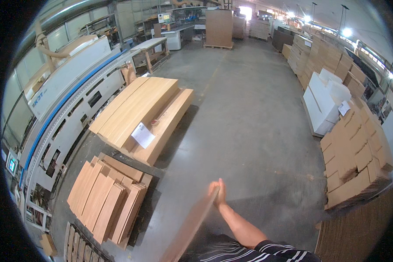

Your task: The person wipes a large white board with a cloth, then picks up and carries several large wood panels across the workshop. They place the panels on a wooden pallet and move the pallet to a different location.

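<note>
My right hand [218, 192] grips the far end of a long brown wooden board [188, 229], its arm reaching up from the lower right. The board stands roughly on edge and slants down to the lower edge, slightly blurred. My left hand is not in view. Left of the board lies a stack of narrow light-wood panels [102, 196] of uneven lengths. Behind it is a larger stack of long pale boards [139, 102], with a paper sheet [143, 136] and a tape roll [154, 123] on it.
A long white machine with a blue strip [70, 96] runs along the left. Cardboard stacks [356, 153] and white panels [323, 102] line the right side. A wooden pallet [76, 244] lies at the lower left. A tall brown stack [219, 28] stands far ahead.
</note>
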### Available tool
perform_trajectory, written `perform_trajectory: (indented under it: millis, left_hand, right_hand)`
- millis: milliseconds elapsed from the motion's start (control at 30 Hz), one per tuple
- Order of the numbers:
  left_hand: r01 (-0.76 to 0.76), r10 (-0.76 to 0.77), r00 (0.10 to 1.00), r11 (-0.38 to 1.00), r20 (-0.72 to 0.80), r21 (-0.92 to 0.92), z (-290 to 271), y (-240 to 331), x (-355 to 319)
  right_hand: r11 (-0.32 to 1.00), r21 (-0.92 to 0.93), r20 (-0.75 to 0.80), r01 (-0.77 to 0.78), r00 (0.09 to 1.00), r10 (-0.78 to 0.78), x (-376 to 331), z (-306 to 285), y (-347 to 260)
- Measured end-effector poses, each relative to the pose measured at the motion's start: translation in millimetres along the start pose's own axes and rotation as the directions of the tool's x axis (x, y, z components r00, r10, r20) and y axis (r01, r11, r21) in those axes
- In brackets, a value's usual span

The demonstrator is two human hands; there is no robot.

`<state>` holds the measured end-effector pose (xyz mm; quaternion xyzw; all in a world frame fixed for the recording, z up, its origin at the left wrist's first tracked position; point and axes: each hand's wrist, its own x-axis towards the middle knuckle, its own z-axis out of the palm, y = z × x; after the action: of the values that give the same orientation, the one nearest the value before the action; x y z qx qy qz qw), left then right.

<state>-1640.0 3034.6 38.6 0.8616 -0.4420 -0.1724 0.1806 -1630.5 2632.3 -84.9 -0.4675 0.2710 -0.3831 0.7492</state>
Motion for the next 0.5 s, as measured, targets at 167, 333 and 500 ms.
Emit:
perform_trajectory:
  millis: [167, 333, 500]
  left_hand:
    - [0.065, -0.060, 0.997, 0.993, 0.053, -0.099, -5, 33, 104]
    - [0.068, -0.071, 0.997, 0.990, -0.019, -0.120, -12, 56, 207]
    - [0.067, -0.066, 0.998, 0.986, 0.008, -0.155, -20, 74, 308]
  right_hand:
    - [0.999, -0.047, 0.023, 0.026, 0.999, -0.024, 108, -19, -18]
    - [0.998, -0.032, 0.016, -0.046, 0.999, 0.047, 211, -24, -32]
    - [0.997, 0.006, 0.050, -0.075, 0.996, 0.075, 315, -33, -43]
